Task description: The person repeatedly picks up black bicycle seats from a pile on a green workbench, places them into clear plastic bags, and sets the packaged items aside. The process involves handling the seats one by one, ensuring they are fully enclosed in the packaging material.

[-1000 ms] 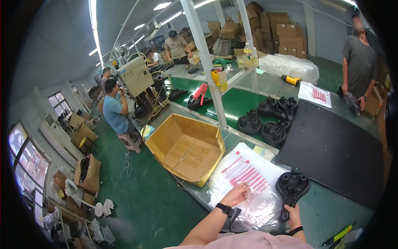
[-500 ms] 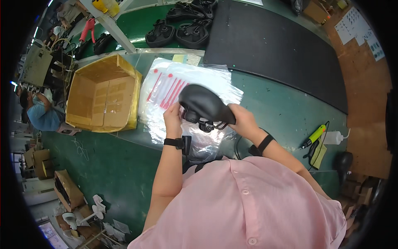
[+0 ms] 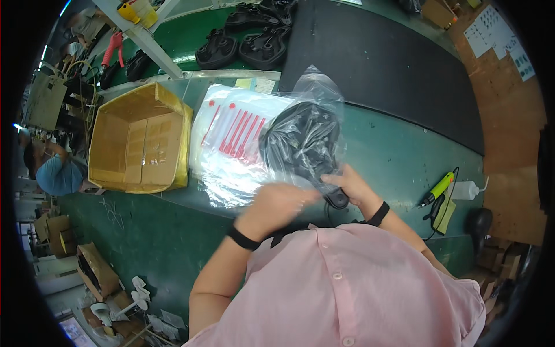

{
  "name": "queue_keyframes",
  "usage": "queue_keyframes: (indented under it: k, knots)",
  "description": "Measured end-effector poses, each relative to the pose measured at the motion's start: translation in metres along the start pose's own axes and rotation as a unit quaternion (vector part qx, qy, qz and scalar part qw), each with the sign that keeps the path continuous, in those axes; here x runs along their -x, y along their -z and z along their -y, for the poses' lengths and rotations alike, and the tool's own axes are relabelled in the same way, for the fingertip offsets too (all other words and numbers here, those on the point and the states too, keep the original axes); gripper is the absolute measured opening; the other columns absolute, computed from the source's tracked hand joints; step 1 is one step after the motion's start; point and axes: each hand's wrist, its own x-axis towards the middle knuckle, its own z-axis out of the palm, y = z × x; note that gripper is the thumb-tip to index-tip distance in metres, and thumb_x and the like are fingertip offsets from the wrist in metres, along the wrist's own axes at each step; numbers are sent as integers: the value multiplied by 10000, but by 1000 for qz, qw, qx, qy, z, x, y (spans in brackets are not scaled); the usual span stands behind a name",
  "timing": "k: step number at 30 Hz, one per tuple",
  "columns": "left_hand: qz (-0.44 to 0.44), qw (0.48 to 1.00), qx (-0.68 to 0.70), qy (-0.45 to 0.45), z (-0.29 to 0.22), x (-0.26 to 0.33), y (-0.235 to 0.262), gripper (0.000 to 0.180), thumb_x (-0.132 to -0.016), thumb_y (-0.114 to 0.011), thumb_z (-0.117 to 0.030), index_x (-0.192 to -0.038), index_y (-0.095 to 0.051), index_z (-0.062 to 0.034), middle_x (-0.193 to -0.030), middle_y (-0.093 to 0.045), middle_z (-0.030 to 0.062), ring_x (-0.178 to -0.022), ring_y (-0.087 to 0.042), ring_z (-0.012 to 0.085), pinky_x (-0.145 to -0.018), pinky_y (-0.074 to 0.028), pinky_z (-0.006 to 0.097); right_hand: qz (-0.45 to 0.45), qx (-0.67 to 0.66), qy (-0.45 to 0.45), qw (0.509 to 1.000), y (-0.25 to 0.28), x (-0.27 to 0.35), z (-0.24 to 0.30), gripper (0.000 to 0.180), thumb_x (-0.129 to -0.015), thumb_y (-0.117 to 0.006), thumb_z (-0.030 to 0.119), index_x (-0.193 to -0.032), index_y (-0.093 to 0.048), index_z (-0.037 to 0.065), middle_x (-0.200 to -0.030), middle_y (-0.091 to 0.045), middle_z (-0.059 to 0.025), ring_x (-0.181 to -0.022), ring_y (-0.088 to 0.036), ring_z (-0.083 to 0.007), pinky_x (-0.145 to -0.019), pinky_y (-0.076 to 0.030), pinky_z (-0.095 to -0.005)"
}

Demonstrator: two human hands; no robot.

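A black bicycle saddle (image 3: 298, 136) is inside a clear plastic bag (image 3: 315, 84), its wide end away from me and its narrow nose toward me. My right hand (image 3: 354, 184) grips the saddle near the nose, thumb on top at the bag's near end. Close by on the left, my left hand (image 3: 274, 207) is smeared by motion, with its fingers pointing at the nose; whether it touches the bag is unclear. Under and beside the saddle lies a stack of flat clear bags (image 3: 217, 168) with red print.
An open cardboard box (image 3: 141, 153) stands left of the stack. Beyond are several black saddles (image 3: 263, 46) on a green surface and a black mat (image 3: 376, 75). A green power screwdriver (image 3: 437, 189) and a white squeeze bottle (image 3: 464, 191) lie at right. A person (image 3: 58, 173) sits far left.
The saddle, bare and held by both hands before, is now turned over within a clear bag. My left hand has moved nearer to me and right, away from the saddle's wide end.
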Motion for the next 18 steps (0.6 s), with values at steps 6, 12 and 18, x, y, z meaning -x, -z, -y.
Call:
queue_keyframes:
  k: [6, 12, 18]
  knots:
    - [51, 980, 159, -106, -60, -82, -71, 211, -802, -586, -153, -991, -626, -70, -754, -617, 47, -714, -604, 219, -621, -479, 346, -214, 33, 0, 976, -10, -34, 0, 577, -817, -710, 232, -1267, -496, -60, -1131, -604, -134, -1073, -536, -192, -931, -427, -320]
    - [81, 948, 287, 109, 3, -62, -36, 317, -856, -637, -154, -1166, -621, -91, -1018, -648, 99, -948, -573, 266, -836, -455, 364, -248, 11, 109, 963, 119, -39, 47, 287, -847, -626, 265, -985, -681, 19, -1052, -647, -76, -939, -610, -177, -796, -491, -314]
    - [-23, 902, 220, 370, 110, 39, -76, 353, -875, -634, -175, -1197, -590, -37, -1050, -636, 148, -966, -586, 285, -854, -463, 356, -370, 131, 258, 883, 250, -163, 125, 434, -949, -527, 291, -1302, -481, 44, -1272, -509, -120, -1161, -509, -297, -982, -436, -389]
